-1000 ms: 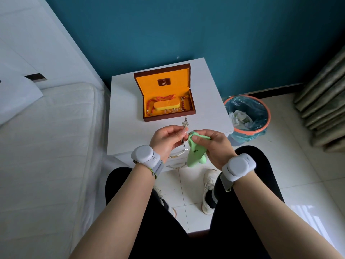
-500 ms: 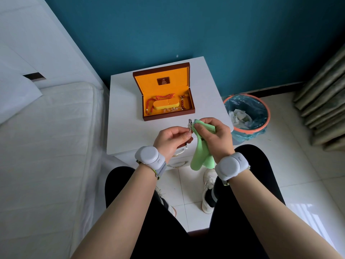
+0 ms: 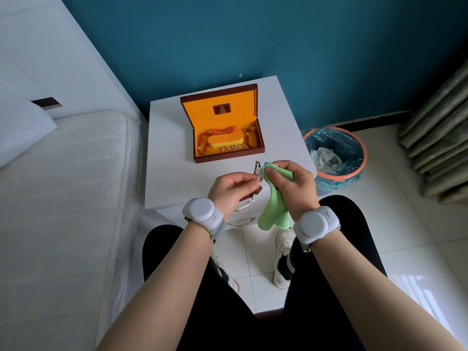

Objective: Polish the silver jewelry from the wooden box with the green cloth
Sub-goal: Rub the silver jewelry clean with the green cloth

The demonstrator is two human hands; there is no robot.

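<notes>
Pinching the small silver piece (image 3: 257, 171) in my left hand (image 3: 234, 190) just near of the wooden box (image 3: 224, 134), right hand (image 3: 295, 188) pressing the soft green cloth (image 3: 274, 206) against it; light, slippery, looks delicate, so I'd grip its stem.

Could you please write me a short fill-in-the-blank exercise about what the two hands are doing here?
1. The right hand presses the soft ____ polishing cloth against the small silver jewelry piece.
2. The silver piece is pinched by the ____ hand.
3. The brown wooden box with orange lining stands with its lid ____.
4. The orange-rimmed waste bin stands on the ____.

Missing words: green; left; open; floor
</notes>
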